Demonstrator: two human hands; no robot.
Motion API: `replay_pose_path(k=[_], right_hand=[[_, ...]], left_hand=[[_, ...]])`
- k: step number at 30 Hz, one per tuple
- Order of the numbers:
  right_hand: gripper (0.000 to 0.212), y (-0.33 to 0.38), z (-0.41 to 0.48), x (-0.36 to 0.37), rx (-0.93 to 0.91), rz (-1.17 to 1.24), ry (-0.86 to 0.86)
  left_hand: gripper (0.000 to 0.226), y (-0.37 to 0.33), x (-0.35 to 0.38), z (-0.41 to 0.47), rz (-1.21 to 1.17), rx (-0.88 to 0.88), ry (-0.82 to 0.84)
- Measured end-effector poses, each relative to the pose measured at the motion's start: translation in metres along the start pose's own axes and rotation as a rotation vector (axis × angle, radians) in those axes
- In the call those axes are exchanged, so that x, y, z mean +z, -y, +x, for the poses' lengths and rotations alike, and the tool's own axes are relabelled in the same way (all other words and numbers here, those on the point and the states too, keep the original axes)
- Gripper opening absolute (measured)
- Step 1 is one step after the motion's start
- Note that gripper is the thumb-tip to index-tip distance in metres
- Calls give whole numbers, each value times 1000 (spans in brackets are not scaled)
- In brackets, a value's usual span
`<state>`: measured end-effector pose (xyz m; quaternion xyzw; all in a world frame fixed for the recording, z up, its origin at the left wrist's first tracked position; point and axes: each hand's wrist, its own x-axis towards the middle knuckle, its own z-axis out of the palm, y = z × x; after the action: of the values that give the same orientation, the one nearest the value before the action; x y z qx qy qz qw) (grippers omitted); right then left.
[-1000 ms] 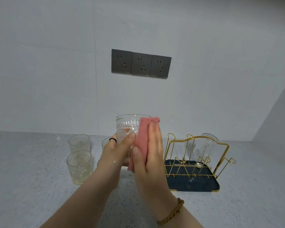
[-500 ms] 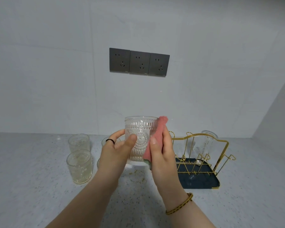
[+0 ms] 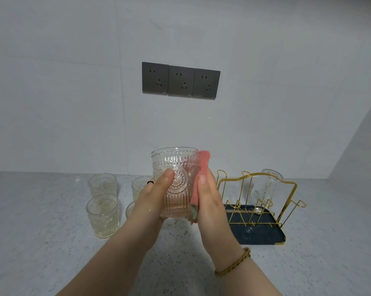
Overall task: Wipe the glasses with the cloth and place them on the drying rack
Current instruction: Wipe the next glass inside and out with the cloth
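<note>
One embossed glass [image 3: 176,180], upright, mouth up, held above the countertop [image 3: 41,242] near its middle. Left hand [image 3: 152,201]: closed round the glass from its left side, thumb across the front pattern. Right hand [image 3: 210,201]: pressing a pink cloth [image 3: 201,178] flat against the glass's right wall, fingers together behind it.

Four glasses, unwiped by appearance, stand toward the left rear of the countertop; nearest is the front-left glass [image 3: 102,216].

One gold wire drying rack [image 3: 287,189] on a dark tray [image 3: 272,238], right of the hands, toward the countertop's right edge; one inverted glass [image 3: 265,186] already on a rear peg.

Judgement: wiping step in hand. Rack lies to the right of the held glass, nearer the right hand; the glass's long axis is vertical and would need inverting over a free peg.
</note>
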<state>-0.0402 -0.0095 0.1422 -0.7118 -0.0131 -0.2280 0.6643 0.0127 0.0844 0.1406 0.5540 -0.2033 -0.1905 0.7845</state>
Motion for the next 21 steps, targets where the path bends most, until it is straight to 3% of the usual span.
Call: replay_pose_path(k=[3, 5, 8, 10, 12, 14, 17, 19, 21], right_hand=[[48, -7, -9, 18, -244, -383, -90], [47, -11, -10, 19, -311, -486, -108], [38, -1, 2, 7, -130, -198, -52], [29, 3, 8, -3, 55, 11, -46], [36, 5, 3, -1, 5, 12, -60], [43, -1, -7, 12, -197, -167, -90], [47, -8, -11, 20, -330, -395, -95], [43, -2, -6, 16, -223, -239, -71], [38, 0, -1, 7, 10, 48, -46]], left_hand=[[69, -4, 1, -1, 69, -10, 1], [70, -6, 3, -2, 77, 9, -13], [80, -8, 4, -3, 26, 2, -35], [107, -8, 6, -4, 27, -15, -56], [113, -4, 2, -1, 29, -9, -53], [101, -6, 1, -2, 34, 13, -59], [115, -6, -2, 0, 20, -5, -66], [116, -4, -4, 0, -18, -22, -55], [116, -1, -7, 0, -4, -31, -52]])
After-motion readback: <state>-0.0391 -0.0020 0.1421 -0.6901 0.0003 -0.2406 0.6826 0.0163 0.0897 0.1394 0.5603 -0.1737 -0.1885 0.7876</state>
